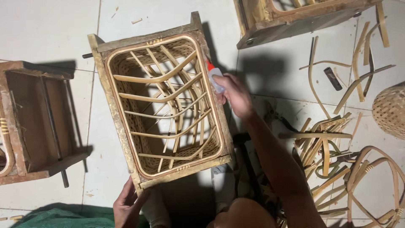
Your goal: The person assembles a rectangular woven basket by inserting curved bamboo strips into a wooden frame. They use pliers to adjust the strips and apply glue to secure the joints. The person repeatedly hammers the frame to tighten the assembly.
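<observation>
I see the wooden mould box (pixel 120 126) with its woven bamboo basket (pixel 164 105) centred on the tiled floor (pixel 50 29) — my left hand (pixel 126 207) grips its near corner, my right hand (pixel 234 95) clasps a small red-tipped glue bottle (pixel 215 78) at its right rim.

I am looking down at a white tile floor (pixel 50 25). A wooden box (pixel 162 101) is sitting on it. Two more boxes (pixel 33 122) (pixel 295 19) are sitting nearby. Bent strips (pixel 329 143) and a woven basket (pixel 390 109) are lying at the right.
</observation>
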